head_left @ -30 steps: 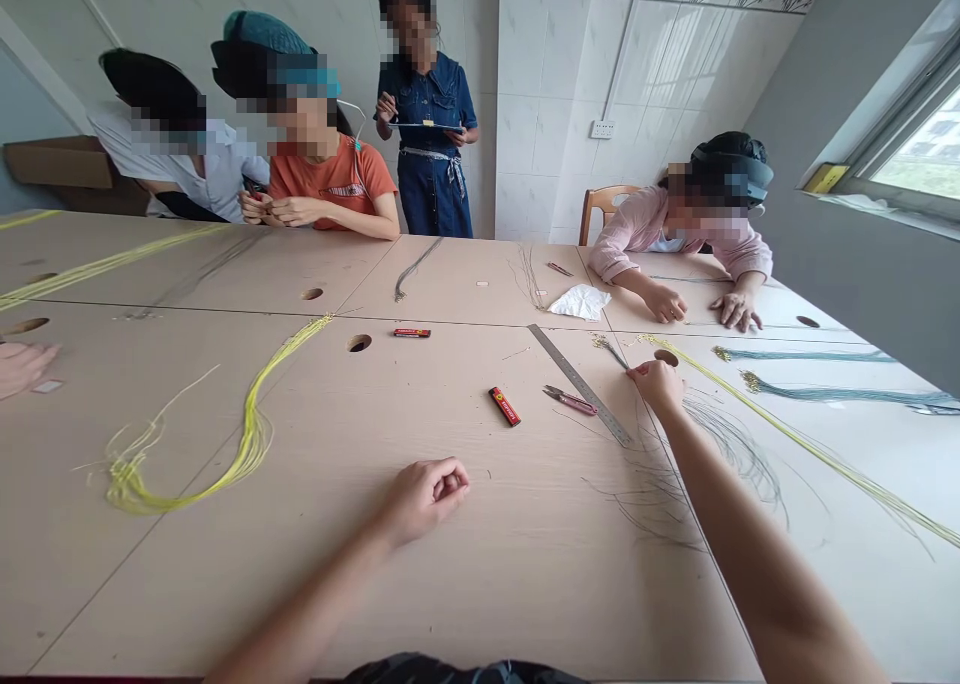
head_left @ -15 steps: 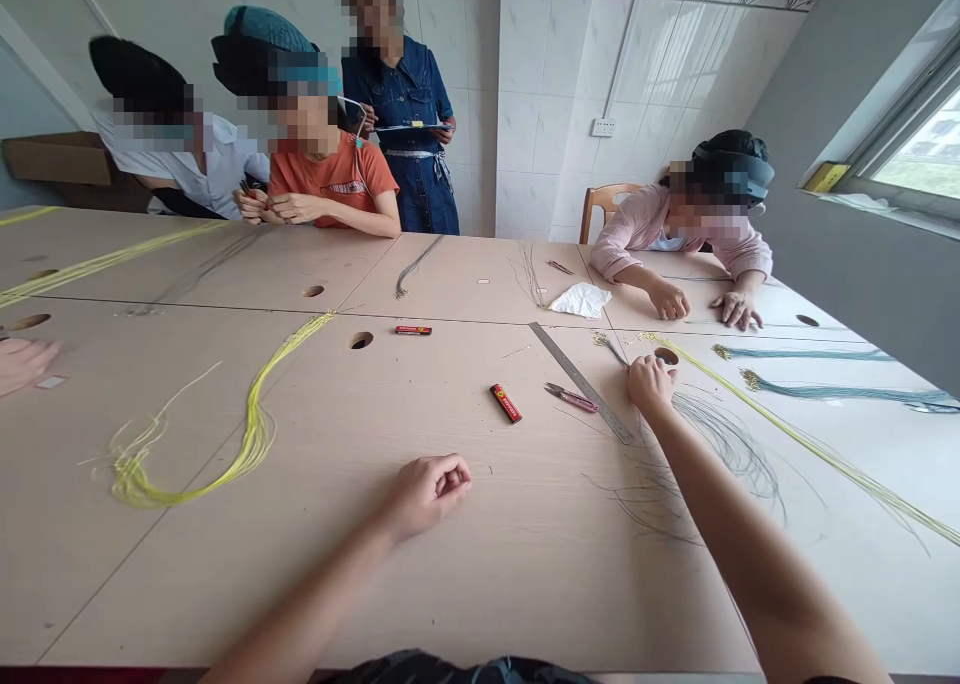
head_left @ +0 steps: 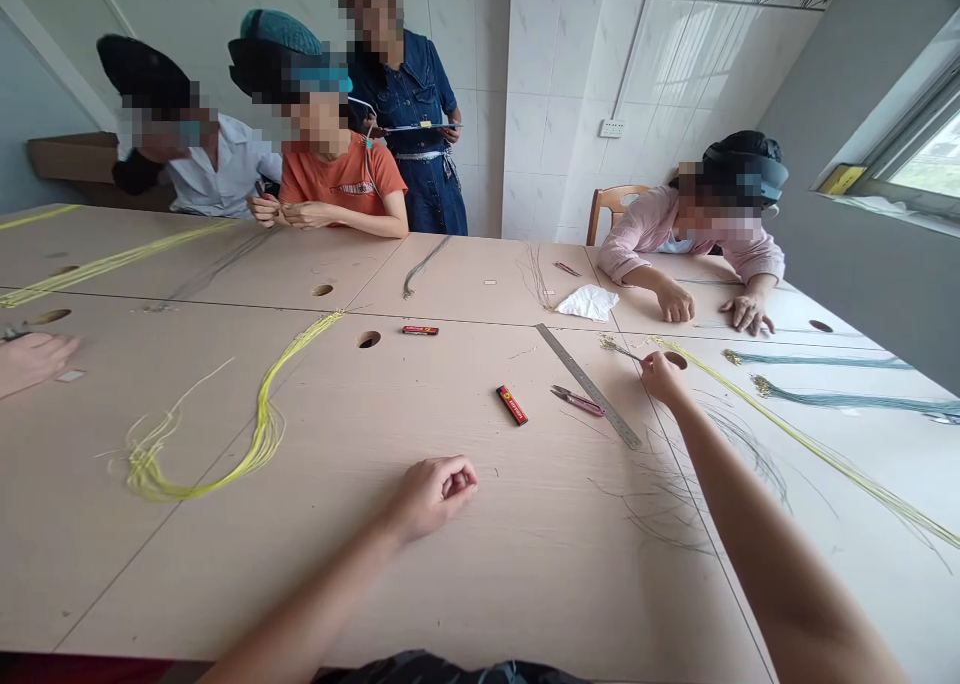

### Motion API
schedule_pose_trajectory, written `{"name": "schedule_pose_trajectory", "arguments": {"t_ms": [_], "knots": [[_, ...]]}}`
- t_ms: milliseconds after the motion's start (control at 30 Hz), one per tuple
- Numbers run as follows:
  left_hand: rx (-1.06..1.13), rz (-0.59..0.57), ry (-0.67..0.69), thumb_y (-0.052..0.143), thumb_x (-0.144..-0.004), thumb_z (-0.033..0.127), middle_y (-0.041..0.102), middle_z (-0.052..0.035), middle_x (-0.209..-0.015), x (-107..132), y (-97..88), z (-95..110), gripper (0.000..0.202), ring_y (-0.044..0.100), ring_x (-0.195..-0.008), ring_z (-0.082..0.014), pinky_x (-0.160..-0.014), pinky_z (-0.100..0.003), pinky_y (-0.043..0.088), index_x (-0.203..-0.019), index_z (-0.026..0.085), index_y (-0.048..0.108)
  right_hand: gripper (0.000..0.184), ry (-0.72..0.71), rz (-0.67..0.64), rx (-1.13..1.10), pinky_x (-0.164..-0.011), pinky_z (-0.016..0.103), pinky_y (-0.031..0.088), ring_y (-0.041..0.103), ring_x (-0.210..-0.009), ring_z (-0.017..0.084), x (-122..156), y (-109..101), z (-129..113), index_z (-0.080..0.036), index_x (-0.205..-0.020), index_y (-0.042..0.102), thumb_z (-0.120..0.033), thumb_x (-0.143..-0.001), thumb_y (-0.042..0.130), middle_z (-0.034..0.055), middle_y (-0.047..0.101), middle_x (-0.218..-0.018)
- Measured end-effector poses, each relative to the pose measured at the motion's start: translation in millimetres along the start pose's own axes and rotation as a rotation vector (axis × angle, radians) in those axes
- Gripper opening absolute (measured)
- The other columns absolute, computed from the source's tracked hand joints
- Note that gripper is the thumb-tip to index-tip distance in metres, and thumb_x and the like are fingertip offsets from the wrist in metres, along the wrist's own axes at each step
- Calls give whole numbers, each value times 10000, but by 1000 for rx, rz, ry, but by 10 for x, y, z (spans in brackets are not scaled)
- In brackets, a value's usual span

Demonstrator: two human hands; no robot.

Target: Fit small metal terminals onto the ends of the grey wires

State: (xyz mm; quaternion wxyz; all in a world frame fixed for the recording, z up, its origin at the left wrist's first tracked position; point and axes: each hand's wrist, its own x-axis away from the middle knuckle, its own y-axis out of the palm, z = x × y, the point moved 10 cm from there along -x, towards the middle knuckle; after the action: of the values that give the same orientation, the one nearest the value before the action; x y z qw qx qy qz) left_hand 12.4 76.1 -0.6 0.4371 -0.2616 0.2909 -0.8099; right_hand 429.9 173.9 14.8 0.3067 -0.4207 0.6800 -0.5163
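My right hand (head_left: 663,376) reaches far forward and pinches the end of a bundle of thin grey wires (head_left: 739,444) with brass tips (head_left: 611,345), next to a round hole in the table. My left hand (head_left: 435,492) rests on the tabletop (head_left: 480,564) as a loose fist, and I cannot make out anything in it. A long steel ruler (head_left: 589,385) lies just left of my right hand, with small red-handled snips (head_left: 577,400) beside it.
A small red box (head_left: 511,404) and a second red box (head_left: 420,330) lie mid-table. Yellow wire bundles (head_left: 247,434) curve at left and another yellow bundle (head_left: 810,449) runs right. Teal bundles (head_left: 825,362), white tissue (head_left: 589,302). Three people sit opposite, one stands; another hand (head_left: 30,359) at left.
My right hand has shifted slightly forward and now lifts the brass-tipped wire end off the table. The left hand has stayed put. The standing person stepped left.
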Motion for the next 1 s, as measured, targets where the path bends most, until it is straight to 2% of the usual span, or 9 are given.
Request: {"name": "schedule_pose_trajectory", "arguments": {"t_ms": [133, 267, 400, 467, 567, 667, 767, 900, 1000], "knots": [[-5, 3, 5, 524, -786, 349, 584, 23, -633, -1, 0, 9, 186, 458, -581, -108, -559, -230, 332, -758, 192, 618, 271, -13, -26, -25, -722, 317, 439, 611, -911, 249, -47, 29, 21, -90, -1084, 563, -203, -918, 380, 184, 651, -1013], [-18, 8, 14, 523, -786, 345, 586, 23, -631, -2, 4, 10, 181, 460, -580, -109, -557, -230, 329, -761, 195, 621, 310, -7, -78, -34, -664, 292, 446, 631, -789, 211, -59, 95, 60, -103, -1080, 581, -291, -951, 372, 137, 680, -901], [-29, 1, 15, 521, -792, 341, 589, 24, -630, -2, 12, 10, 177, 464, -582, -110, -563, -232, 332, -763, 196, 619, 311, -18, -96, 2, -626, 269, 440, 634, -798, 209, 0, 98, 24, -139, -992, 639, -411, -873, 546, 108, 687, -897], [-32, 2, 14, 523, -794, 337, 591, 23, -631, -1, 10, 13, 172, 467, -584, -111, -565, -232, 333, -763, 197, 617, 260, -12, -69, 43, -642, 282, 439, 630, -848, 231, 53, 60, -13, -147, -953, 663, -370, -838, 595, 116, 683, -925], [-24, 11, 16, 521, -796, 333, 596, 23, -634, 3, 2, 21, 167, 473, -587, -112, -565, -229, 337, -762, 200, 616, 195, 14, -28, 111, -676, 320, 443, 626, -868, 255, 145, 10, -70, -145, -910, 682, -245, -863, 521, 139, 678, -918], [-23, 19, 18, 519, -796, 335, 592, 26, -625, 3, -1, 23, 170, 478, -582, -112, -559, -227, 338, -758, 201, 617, 243, 7, 14, 176, -787, 376, 438, 597, -982, 289, 231, -20, -157, -118, -905, 677, -140, -866, 438, 182, 659, -986], [-32, 20, 20, 517, -798, 341, 583, 27, -609, 0, 1, 22, 182, 482, -572, -112, -551, -227, 332, -747, 198, 617, 274, -17, 33, 208, -895, 411, 402, 531, -1118, 308, 289, -16, -229, -101, -965, 652, -103, -862, 398, 203, 625, -1084], [-59, 27, 34, 515, -800, 325, 581, 27, -610, -5, -1, 28, 168, 490, -574, -113, -562, -227, 336, -752, 200, 615, 304, -11, 22, 197, -908, 390, 395, 490, -1176, 319, 294, 7, -213, -60, -1066, 593, -75, -848, 381, 236, 578, -1167], [-83, 23, 43, 511, -806, 316, 580, 28, -614, -11, 13, 20, 160, 492, -577, -114, -571, -229, 336, -758, 202, 612, 299, -4, 3, 157, -858, 358, 412, 549, -1088, 297, 245, 16, -161, -50, -1079, 563, -69, -853, 369, 233, 598, -1113]]}}
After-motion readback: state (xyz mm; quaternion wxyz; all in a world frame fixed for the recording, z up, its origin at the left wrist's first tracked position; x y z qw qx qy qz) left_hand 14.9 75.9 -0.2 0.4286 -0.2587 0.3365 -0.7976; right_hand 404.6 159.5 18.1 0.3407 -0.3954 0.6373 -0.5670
